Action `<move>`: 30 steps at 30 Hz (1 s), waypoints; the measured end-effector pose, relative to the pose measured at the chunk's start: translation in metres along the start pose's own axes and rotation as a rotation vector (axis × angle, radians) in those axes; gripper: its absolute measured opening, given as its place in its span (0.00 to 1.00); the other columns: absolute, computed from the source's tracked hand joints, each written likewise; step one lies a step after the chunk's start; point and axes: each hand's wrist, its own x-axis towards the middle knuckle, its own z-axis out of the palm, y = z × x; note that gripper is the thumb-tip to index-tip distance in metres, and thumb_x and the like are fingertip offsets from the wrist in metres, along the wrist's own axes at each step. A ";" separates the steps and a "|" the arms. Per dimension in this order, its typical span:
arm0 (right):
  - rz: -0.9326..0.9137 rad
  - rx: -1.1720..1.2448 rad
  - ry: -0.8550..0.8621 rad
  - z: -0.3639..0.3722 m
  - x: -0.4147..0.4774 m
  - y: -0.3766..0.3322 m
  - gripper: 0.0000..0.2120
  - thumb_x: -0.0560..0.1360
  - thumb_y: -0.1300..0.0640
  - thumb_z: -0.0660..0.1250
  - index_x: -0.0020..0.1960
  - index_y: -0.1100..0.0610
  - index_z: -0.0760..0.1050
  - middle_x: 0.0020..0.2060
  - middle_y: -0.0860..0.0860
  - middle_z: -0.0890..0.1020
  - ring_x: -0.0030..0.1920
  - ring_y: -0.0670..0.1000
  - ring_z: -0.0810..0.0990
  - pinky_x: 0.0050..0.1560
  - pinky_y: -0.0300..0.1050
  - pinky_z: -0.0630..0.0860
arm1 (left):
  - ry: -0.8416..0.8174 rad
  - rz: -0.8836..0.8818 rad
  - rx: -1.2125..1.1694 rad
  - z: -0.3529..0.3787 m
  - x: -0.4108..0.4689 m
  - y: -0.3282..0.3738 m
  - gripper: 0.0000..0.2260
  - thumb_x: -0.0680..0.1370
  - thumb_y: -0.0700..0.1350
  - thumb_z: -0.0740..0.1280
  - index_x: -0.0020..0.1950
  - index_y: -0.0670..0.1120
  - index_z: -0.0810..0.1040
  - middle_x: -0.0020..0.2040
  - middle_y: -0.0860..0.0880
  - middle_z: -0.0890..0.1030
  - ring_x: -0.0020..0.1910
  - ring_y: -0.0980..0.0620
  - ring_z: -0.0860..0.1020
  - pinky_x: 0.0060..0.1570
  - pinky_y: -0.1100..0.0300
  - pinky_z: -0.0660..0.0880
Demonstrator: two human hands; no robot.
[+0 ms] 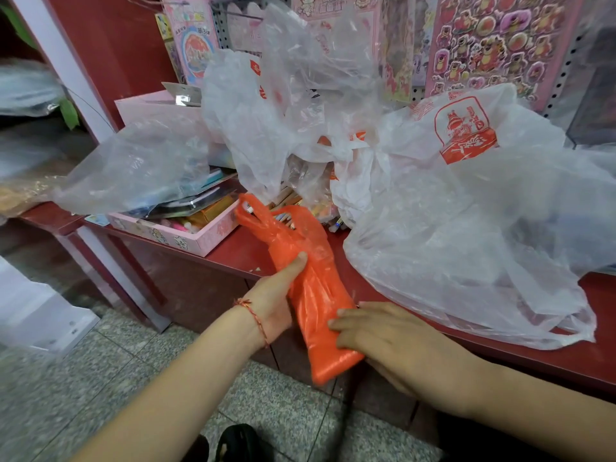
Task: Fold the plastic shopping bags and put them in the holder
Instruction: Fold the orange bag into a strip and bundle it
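An orange plastic bag [316, 295], flattened into a long strip, hangs over the front edge of the red shelf [583, 358]. My left hand [276, 298] grips its middle, thumb on top. My right hand [376, 331] holds the lower end, fingers laid over the orange plastic. The bag's handles [253, 215] point up toward the pink box. A big white bag with a red print [466, 201] lies to the right, and several crumpled clear bags [290, 105] are heaped behind. No holder is in view.
A pink box of stationery [173, 228] sits at the shelf's left under a clear bag [140, 168]. Sticker sheets [493, 41] hang on the back wall. Grey tiled floor [100, 361] and my dark shoes [233, 441] lie below.
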 end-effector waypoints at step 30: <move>0.937 1.005 0.022 -0.016 0.023 -0.008 0.08 0.75 0.59 0.67 0.52 0.58 0.71 0.31 0.49 0.75 0.26 0.38 0.71 0.30 0.29 0.67 | -0.348 -0.034 0.002 0.010 -0.041 -0.027 0.17 0.67 0.43 0.68 0.54 0.38 0.79 0.49 0.41 0.84 0.43 0.48 0.84 0.41 0.56 0.81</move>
